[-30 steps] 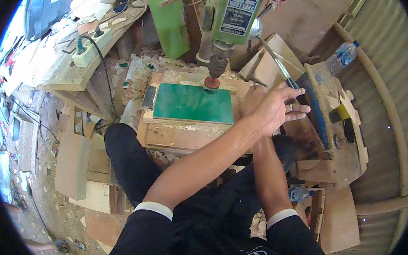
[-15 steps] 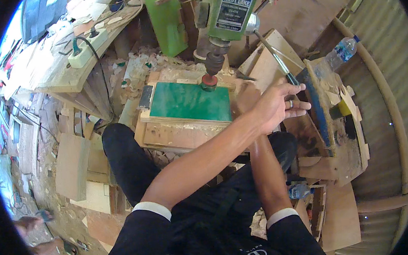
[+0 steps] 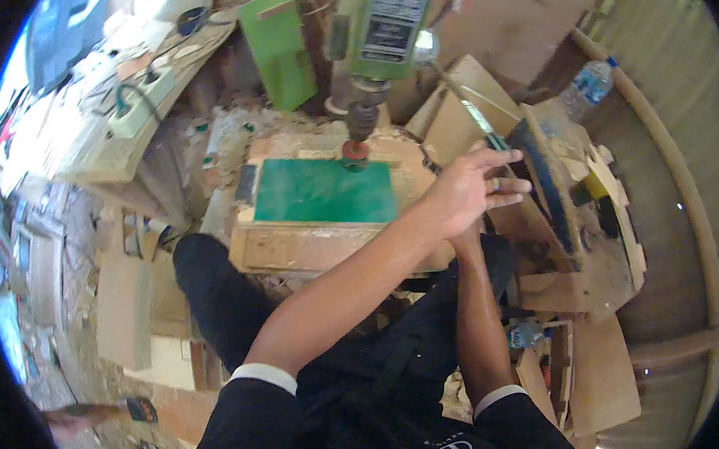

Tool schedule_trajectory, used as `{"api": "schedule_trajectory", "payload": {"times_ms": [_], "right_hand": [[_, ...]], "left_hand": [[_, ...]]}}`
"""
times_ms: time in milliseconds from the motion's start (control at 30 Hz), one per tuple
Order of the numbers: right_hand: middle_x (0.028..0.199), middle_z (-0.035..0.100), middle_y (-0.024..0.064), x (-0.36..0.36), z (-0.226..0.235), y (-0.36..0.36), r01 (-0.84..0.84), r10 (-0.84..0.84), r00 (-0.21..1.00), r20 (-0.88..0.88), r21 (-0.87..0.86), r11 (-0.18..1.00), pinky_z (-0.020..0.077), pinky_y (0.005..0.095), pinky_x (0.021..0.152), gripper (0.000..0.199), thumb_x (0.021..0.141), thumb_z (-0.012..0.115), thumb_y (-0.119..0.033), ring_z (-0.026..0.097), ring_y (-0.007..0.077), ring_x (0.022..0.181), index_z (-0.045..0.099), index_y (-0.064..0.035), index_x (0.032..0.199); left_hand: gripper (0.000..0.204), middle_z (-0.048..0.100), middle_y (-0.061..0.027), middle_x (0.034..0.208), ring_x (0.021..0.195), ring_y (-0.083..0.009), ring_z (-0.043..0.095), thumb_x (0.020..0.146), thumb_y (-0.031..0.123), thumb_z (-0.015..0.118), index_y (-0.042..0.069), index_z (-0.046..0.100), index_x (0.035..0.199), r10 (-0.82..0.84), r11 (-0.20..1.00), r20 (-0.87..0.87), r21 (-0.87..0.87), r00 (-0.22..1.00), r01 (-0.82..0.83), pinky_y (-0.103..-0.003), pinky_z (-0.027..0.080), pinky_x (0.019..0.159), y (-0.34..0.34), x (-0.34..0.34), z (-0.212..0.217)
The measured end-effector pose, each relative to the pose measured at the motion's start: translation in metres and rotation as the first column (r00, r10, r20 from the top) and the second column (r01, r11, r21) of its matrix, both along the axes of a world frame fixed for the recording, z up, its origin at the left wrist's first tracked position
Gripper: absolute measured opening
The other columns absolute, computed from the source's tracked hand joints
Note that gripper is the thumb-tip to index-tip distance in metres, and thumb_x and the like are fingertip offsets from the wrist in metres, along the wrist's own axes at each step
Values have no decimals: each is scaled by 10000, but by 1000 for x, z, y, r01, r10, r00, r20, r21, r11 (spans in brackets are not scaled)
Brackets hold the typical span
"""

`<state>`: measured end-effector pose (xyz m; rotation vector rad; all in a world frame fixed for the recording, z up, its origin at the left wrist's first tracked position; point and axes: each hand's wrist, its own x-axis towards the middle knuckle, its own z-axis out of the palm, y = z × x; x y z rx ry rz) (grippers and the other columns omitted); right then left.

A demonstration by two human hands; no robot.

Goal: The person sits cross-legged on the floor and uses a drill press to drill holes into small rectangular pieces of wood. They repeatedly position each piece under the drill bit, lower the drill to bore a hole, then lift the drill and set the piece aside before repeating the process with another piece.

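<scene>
My left arm crosses over to the right, and my left hand (image 3: 479,183) is at the end of the drill press lever (image 3: 478,118). Its index finger bends over the handle while the other fingers stretch out loosely. My right hand (image 3: 465,235) is mostly hidden beneath the left wrist, so its fingers cannot be seen. A red hole saw (image 3: 354,150) in the chuck of the green drill press (image 3: 386,24) meets the upper right part of a green-faced board (image 3: 323,195). That board lies on a wooden base (image 3: 294,248), with a small dark block (image 3: 246,183) at its left end.
A workbench (image 3: 109,151) with a power strip (image 3: 141,105) stands at the left. Wood offcuts (image 3: 126,315) and shavings cover the floor. At the right are a wooden frame (image 3: 592,278) and a plastic bottle (image 3: 592,86). Another person's sandalled foot (image 3: 142,409) shows lower left.
My right hand has drawn back from the board's right edge to under my left wrist. My left hand stays at the lever. The whole view has shifted slightly.
</scene>
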<state>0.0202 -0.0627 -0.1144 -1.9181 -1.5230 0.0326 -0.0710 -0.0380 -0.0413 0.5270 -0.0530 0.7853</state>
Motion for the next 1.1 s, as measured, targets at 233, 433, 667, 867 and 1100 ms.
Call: {"api": "schedule_trajectory", "payload": {"times_ms": [233, 433, 667, 867, 1100], "right_hand": [[820, 698, 142, 107, 56, -174, -153, 128, 965, -229, -94, 984, 521, 385, 734, 252, 1000, 619, -209, 674, 234, 784, 701, 29, 1000], [1025, 708, 241, 259, 24, -251, 690, -705, 703, 92, 152, 708, 527, 476, 862, 357, 1007, 568, -298, 679, 373, 1002, 681, 17, 1133], [1249, 656, 292, 305, 55, -225, 761, -666, 527, 527, 55, 646, 507, 502, 937, 447, 1027, 557, -307, 633, 440, 1142, 625, 57, 1279], [1277, 648, 137, 158, 98, -81, 31, 1, 984, -177, 174, 984, 457, 352, 1042, 394, 1056, 593, -288, 607, 224, 1193, 614, -1, 1326], [1295, 609, 161, 56, 210, 138, -239, 405, 816, -412, 398, 886, 546, 370, 843, 661, 1048, 595, -416, 647, 239, 1030, 335, -89, 1560]], "left_hand": [[409, 626, -167, 1364, 1118, -347, 681, 976, 223, 601, 28, 562, 1333, -121, 992, 68, 45, 990, 119, -499, 520, 1056, 9, -12, 0], [459, 612, -204, 1358, 1155, -337, 631, 963, 228, 578, -25, 537, 1343, -52, 999, 32, -4, 998, 52, -507, 484, 1081, -2, -5, -7], [298, 613, -59, 1318, 983, -274, 716, 991, 223, 628, 150, 526, 1261, 0, 999, -76, -32, 997, -2, -455, 573, 914, 1, 6, -18], [375, 586, -55, 1324, 982, -251, 702, 967, 241, 652, 144, 508, 1299, 31, 997, -149, -65, 988, -41, -430, 560, 896, 1, 3, -37], [461, 616, -75, 1296, 1008, -269, 702, 979, 201, 617, 113, 495, 1414, 0, 1000, -162, -12, 987, -2, -415, 548, 916, 13, -8, -41]]}}
